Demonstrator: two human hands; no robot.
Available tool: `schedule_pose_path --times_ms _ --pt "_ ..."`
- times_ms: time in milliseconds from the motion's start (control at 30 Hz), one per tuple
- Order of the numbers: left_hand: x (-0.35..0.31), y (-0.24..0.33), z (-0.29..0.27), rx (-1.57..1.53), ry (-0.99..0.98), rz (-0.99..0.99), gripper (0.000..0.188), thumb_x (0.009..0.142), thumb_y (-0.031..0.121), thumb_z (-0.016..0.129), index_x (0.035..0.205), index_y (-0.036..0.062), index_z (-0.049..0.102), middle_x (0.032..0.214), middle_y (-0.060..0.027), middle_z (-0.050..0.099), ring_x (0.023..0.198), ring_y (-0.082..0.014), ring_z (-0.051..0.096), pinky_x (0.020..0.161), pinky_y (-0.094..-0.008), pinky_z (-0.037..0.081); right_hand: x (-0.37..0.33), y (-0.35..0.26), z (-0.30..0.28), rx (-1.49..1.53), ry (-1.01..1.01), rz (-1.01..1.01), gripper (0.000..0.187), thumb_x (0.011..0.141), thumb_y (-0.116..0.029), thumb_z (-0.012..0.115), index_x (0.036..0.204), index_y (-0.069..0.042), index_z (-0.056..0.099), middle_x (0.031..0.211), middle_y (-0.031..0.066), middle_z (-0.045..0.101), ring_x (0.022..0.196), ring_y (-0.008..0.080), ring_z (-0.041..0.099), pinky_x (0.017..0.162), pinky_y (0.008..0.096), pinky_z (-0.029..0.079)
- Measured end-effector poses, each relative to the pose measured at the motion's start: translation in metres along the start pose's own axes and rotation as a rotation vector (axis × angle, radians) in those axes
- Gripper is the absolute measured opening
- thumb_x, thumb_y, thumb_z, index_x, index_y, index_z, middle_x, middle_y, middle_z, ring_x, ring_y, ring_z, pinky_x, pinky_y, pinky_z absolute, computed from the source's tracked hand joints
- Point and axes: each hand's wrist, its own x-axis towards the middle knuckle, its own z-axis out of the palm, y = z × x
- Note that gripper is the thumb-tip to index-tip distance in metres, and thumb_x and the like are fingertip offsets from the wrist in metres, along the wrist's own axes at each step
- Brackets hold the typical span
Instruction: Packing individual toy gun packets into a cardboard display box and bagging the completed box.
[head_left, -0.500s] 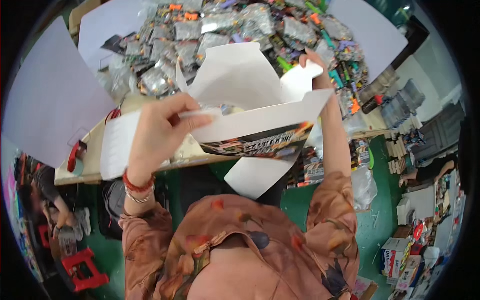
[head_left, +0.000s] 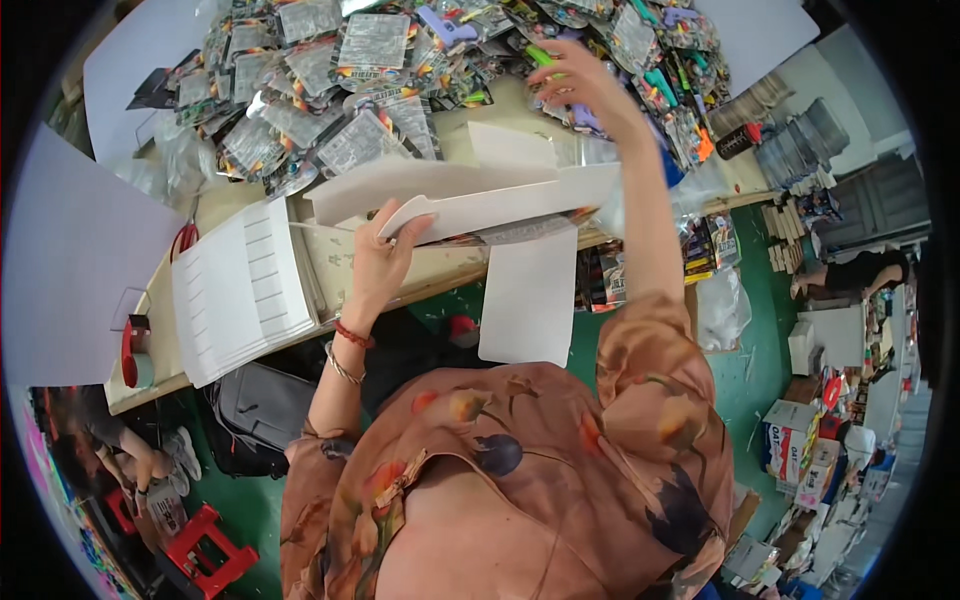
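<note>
A folding cardboard box (head_left: 490, 212), white inside and dark printed outside, lies along the table's front edge with a long white flap (head_left: 530, 295) hanging over it. My left hand (head_left: 383, 252) is closed on the box's left end, thumb and fingers pinching a white edge flap. Farther off, my right hand (head_left: 592, 92) reaches over the pile of packaged toys (head_left: 370, 130), its fingers apart and curved. Beside those fingertips is a bright green piece (head_left: 540, 56); whether they touch it I cannot tell.
Left of the box lies a stack of flat white cardboard blanks (head_left: 245, 290). A tape dispenser (head_left: 135, 350) sits at the table's left corner. Below are a dark bag (head_left: 255, 415) and a red stool (head_left: 210, 550). Cartons (head_left: 790, 440) stand at the right; other people are at both sides.
My right hand has let go of the box and moved up and left over the toy pile. The box has tipped lower and flatter, while my left hand still grips its left end.
</note>
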Motion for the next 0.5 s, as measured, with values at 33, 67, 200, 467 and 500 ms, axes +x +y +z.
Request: schedule_pose_path --times_ms 33,67,200,467,500 --pt "0.004 -0.005 -0.004 -0.001 -0.014 -0.003 0.017 0.084 0.011 0.064 0.095 -0.003 0.061 0.075 -0.001 0.062 0.069 -0.007 0.051 0.061 -0.0223 0.042 -0.023 -0.005 -0.011 -0.018 0.08 -0.1 0.053 0.09 -0.038 0.051 0.135 -0.012 0.039 0.109 0.0096 0.061 0.097 0.0156 0.058 0.084 0.0282 0.046" --pt "0.011 -0.008 -0.007 -0.008 -0.038 0.0 0.018 0.084 0.01 0.064 0.096 -0.0033 0.06 0.076 -0.001 0.063 0.07 -0.0066 0.051 0.062 -0.0219 0.042 -0.051 -0.003 -0.025 0.04 0.051 -0.091 0.059 0.087 -0.037 0.055 0.137 -0.013 0.036 0.117 0.0106 0.056 0.107 0.0186 0.054 0.091 0.0317 0.043" --pt "0.06 -0.022 -0.03 -0.157 -0.033 -0.01 0.02 0.084 0.015 0.065 0.099 0.002 0.063 0.084 0.0022 0.064 0.075 -0.0038 0.054 0.065 -0.0195 0.044 -0.141 0.002 -0.008 -0.111 -0.123 0.041 0.091 0.071 -0.029 0.075 0.143 -0.013 0.023 0.141 0.0119 0.036 0.13 0.0237 0.035 0.106 0.0408 0.029" --pt "0.109 0.006 -0.04 -0.293 -0.188 -0.169 0.025 0.082 0.023 0.069 0.096 0.002 0.065 0.082 0.0 0.064 0.071 -0.0052 0.057 0.06 -0.0215 0.046 -0.128 0.091 0.044 -0.588 0.332 0.074 0.067 0.077 -0.009 0.067 0.134 -0.007 0.033 0.09 0.0186 0.066 0.081 0.038 0.063 0.07 0.0406 0.05" --pt "0.105 -0.005 -0.051 -0.235 -0.217 -0.271 0.03 0.079 0.025 0.072 0.097 0.0012 0.066 0.083 -0.0007 0.065 0.07 -0.0065 0.058 0.06 -0.0223 0.046 -0.129 0.082 0.056 -0.697 0.384 0.038 0.067 0.078 -0.01 0.067 0.134 -0.01 0.031 0.081 0.0211 0.064 0.078 0.0397 0.061 0.066 0.0427 0.049"
